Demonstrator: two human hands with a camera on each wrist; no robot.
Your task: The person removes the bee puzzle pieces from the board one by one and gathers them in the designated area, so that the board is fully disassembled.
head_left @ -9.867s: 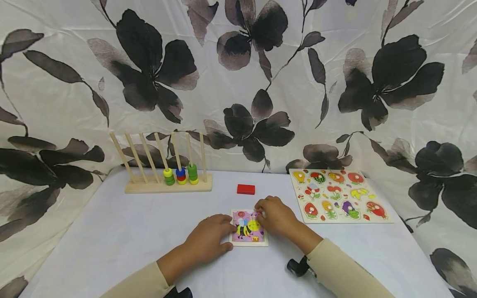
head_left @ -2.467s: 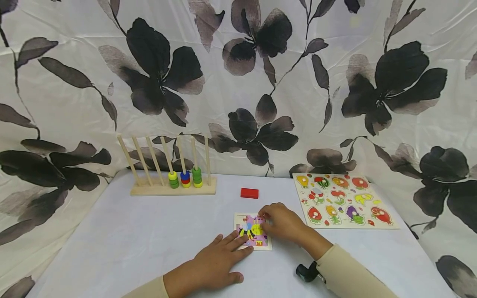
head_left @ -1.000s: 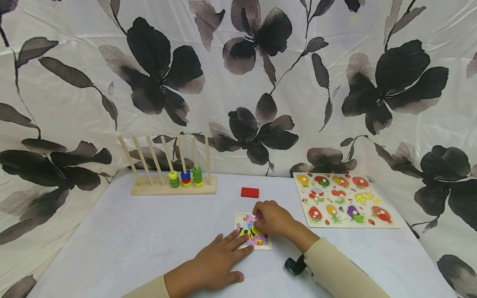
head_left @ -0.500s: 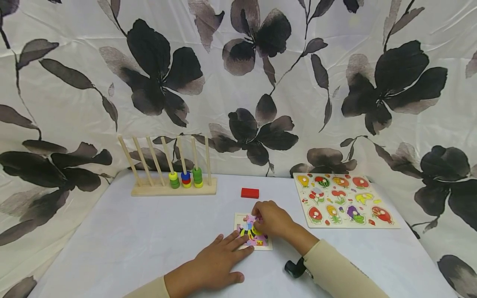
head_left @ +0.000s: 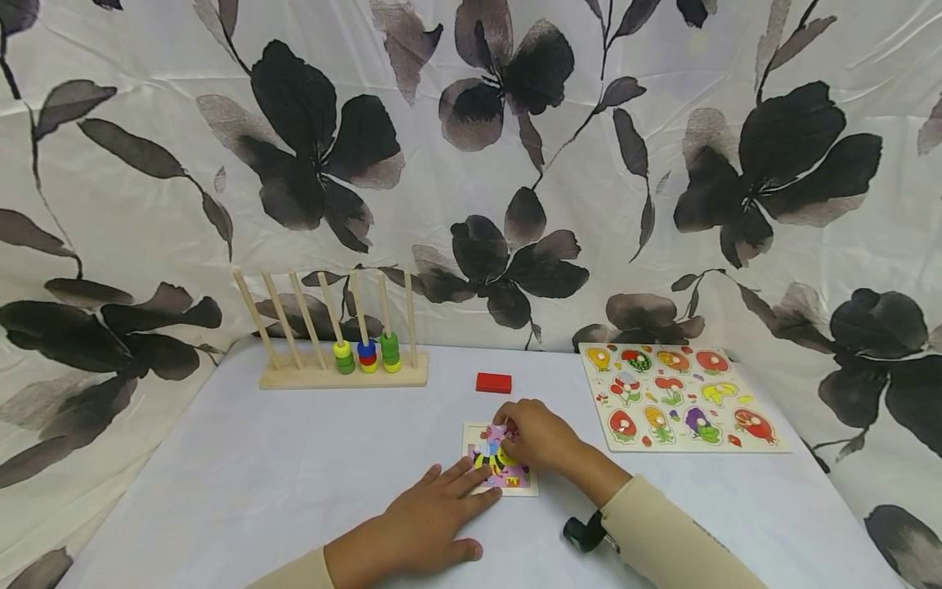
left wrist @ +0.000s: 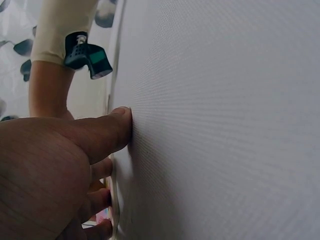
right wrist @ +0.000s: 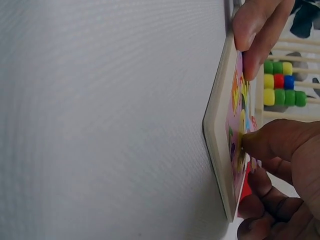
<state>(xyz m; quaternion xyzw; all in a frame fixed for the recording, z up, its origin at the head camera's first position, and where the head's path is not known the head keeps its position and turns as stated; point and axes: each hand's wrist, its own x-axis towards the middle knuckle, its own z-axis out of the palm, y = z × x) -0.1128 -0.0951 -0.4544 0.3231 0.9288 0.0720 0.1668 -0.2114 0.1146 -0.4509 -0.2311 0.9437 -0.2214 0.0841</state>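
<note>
A small square jigsaw puzzle [head_left: 531,489] with a bee picture lies in its pale wooden frame near the middle of the table. My left hand [head_left: 430,523] lies spread out, its fingertips resting on the lower left of the puzzle and its thumb on the cloth. With bent thumb and fingers, my right hand [head_left: 540,438] pinches a puzzle piece at the upper part of the picture; the fingers mostly hide it. In the right wrist view, the right thumb [right wrist: 262,142] touches the bee picture, with the other fingers curled beyond the frame's edge.
A red block [head_left: 494,383] lies behind the puzzle. At the back left stands a wooden peg abacus [head_left: 342,376] with coloured beads on some pegs. A fruit puzzle board [head_left: 684,397] lies at the right. A floral cloth hangs behind the white table [head_left: 294,458].
Since the oldest frame, my left hand has moved down and spread its fingers over the puzzle's lower left. My right hand has shifted slightly left along the puzzle's top; lately both barely move.
</note>
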